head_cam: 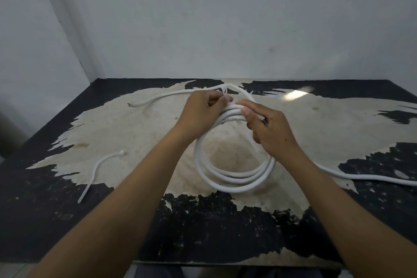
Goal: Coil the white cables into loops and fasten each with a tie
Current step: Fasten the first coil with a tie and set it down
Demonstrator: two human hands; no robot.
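A white cable coil [234,178] of several loops is held tilted above the middle of the table. My left hand [200,113] grips the top of the loops and pinches a thin white tie [224,93] there. My right hand [268,128] holds the same bundle from the right side, its fingers curled over the strands. One free cable end [144,102] trails left across the table from the top of the coil. Another stretch of white cable [365,176] runs off to the right edge.
A short separate white cable piece [97,169] lies at the near left of the table. The worn black-and-beige table [112,124] sits in a corner, with a pale wall behind and another wall close on the left.
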